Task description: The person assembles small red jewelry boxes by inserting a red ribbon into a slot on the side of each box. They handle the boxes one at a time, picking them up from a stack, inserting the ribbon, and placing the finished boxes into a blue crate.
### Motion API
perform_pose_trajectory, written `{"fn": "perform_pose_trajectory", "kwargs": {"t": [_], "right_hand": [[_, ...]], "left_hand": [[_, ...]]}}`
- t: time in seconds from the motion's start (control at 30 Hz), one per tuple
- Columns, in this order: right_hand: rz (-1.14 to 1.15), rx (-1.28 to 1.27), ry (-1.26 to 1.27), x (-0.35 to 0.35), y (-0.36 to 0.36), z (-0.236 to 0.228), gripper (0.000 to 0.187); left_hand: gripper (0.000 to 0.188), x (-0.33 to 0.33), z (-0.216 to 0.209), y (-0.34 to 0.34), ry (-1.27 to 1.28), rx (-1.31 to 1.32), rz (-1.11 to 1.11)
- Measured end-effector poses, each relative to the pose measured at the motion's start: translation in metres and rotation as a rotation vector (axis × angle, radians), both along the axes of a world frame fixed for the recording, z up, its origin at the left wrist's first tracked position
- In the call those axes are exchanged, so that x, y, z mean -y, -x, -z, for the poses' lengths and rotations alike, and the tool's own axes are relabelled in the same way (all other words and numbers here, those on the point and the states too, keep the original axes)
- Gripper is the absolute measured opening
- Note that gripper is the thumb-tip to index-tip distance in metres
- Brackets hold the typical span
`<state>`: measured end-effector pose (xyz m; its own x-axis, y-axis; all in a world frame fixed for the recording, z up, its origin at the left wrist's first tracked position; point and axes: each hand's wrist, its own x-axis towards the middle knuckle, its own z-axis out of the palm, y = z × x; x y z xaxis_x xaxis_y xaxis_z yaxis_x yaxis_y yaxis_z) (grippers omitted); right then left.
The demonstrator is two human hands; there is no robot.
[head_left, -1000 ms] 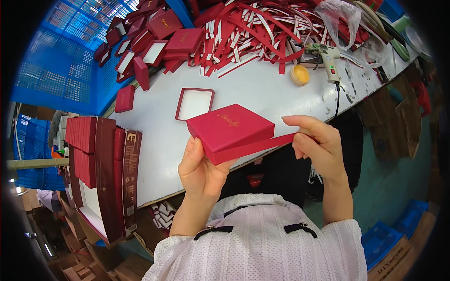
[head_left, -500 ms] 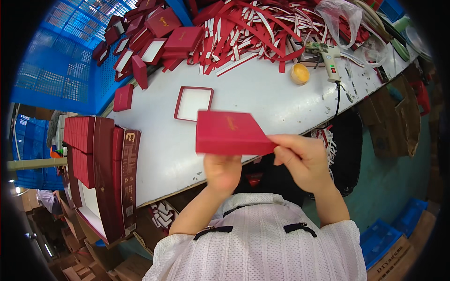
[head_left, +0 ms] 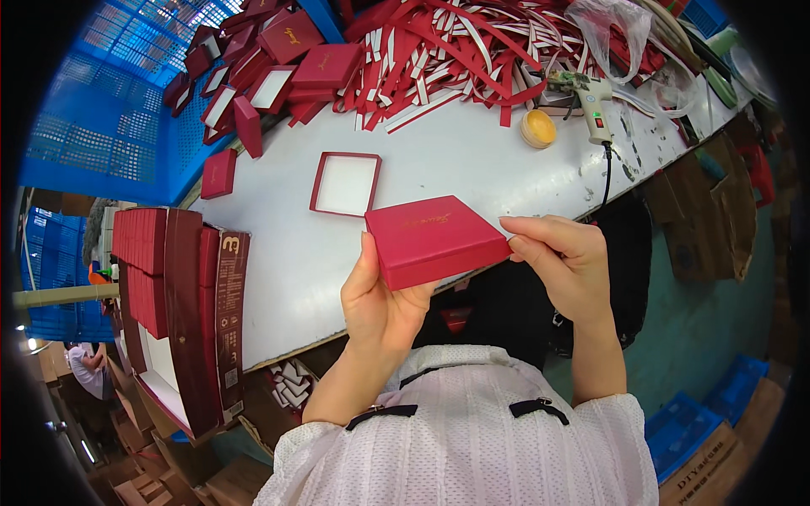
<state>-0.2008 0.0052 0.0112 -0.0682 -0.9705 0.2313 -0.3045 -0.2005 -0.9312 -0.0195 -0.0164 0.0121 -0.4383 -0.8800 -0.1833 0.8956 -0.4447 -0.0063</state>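
A small red box (head_left: 439, 240) with gold lettering on its top is tilted in front of me, above the table's near edge. My left hand (head_left: 384, 308) grips it from the left and below, its thumb up along the left side; the other fingers are partly hidden under the box. At the box's right corner is my right hand (head_left: 561, 261), with bent fingers and a gap between index fingertip and thumb. The thumb tip is close against that corner; I cannot tell whether it touches. Just beyond the box, a shallow red tray with a white inside (head_left: 346, 184) lies on the table.
Red boxes (head_left: 291, 38) are heaped at the far left beside a blue perforated crate (head_left: 101, 126). Red and white strips (head_left: 447, 51) pile up at the back. A corded glue gun (head_left: 596, 110) and a round yellow-filled tub (head_left: 537, 128) sit right. A carton (head_left: 228, 320) of red boxes stands left.
The box has turned and tilted, its right side swinging slightly right. My left hand has shifted from beneath to its left side. My right fingers have loosened from the corner.
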Motion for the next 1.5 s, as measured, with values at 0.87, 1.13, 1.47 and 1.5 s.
{"fn": "perform_pose_trajectory", "kwargs": {"t": [0.87, 1.13, 1.47, 1.5], "right_hand": [[0.037, -0.182, 0.171, -0.012, -0.015, 0.003, 0.014], [0.076, 0.182, 0.023, -0.025, -0.031, -0.001, 0.023], [0.072, 0.122, 0.168, -0.022, -0.029, -0.001, 0.027], [0.082, 0.147, 0.124, -0.021, -0.029, -0.001, 0.026]], "left_hand": [[0.037, -0.011, 0.028, 0.009, 0.321, 0.494, -0.058], [0.028, -0.001, 0.021, 0.020, 0.291, 0.806, -0.218], [0.029, -0.003, 0.014, 0.021, 0.246, 0.775, -0.222], [0.029, -0.003, 0.014, 0.021, 0.255, 0.769, -0.214]]}}
